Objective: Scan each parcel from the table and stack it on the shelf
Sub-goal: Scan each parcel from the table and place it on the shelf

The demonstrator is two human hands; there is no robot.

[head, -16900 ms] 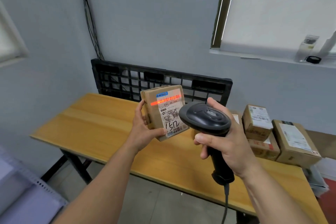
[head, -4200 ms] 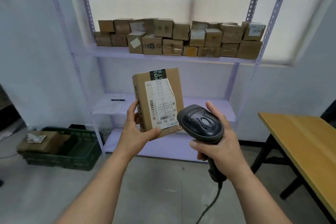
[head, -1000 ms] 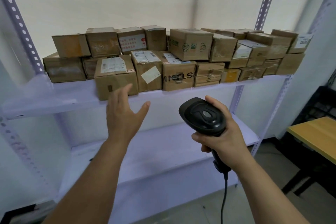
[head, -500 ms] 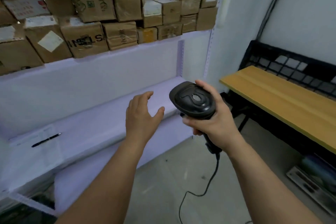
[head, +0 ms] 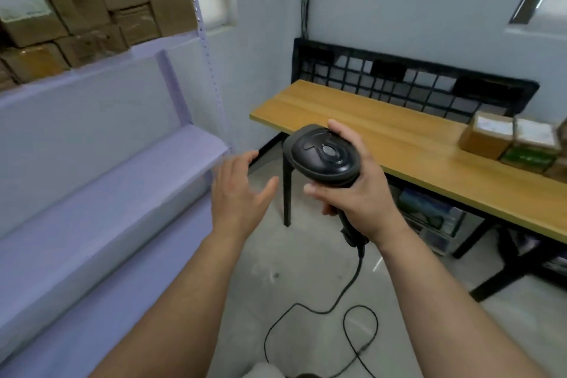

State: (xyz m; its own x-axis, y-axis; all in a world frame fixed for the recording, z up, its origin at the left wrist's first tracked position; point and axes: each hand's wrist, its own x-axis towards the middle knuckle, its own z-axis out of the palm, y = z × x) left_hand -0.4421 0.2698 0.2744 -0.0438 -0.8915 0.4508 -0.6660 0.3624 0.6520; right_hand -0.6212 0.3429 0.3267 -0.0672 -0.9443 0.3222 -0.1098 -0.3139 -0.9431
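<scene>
A gray room has a purple shelf [head: 101, 168] on the left and a long wooden surface [head: 383, 132] on the right. Many brown parcels [head: 92, 9] sit packed close on an upper board of the shelf. A few more parcels [head: 487, 135] sit at the far right end of the surface. The left hand [head: 239, 193] is held out with loose fingers and holds nothing. The right hand [head: 359, 193] grips a black scanner [head: 325, 156] by its handle. Its cord [head: 346, 294] hangs down and loops on the floor.

Table parcels [head: 486, 138] run off the right edge (labels blurred, unreadable).
</scene>
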